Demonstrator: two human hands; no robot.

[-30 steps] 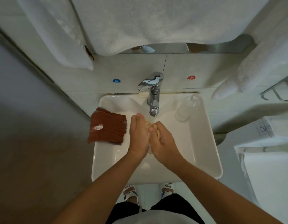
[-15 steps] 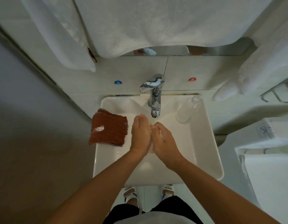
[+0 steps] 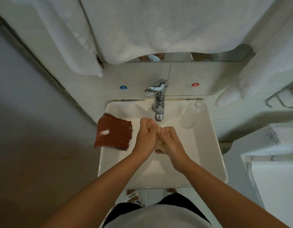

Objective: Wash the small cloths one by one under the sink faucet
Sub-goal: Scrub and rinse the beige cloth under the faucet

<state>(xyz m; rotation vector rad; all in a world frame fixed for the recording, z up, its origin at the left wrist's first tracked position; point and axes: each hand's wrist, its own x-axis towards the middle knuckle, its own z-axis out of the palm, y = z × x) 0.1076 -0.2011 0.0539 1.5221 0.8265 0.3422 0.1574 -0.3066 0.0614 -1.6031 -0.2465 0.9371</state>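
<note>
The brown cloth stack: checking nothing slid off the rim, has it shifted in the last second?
No. The brown cloth stack lies on the same left rim of the sink, level with the faucet.

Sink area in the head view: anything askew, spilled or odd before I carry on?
Two things stand out. The folded rust-brown ribbed cloths sit on the left rim of the white rectangular sink, overhanging its outer edge, with a white smear on top. A clear plastic bottle leans tilted in the back right corner.
</note>
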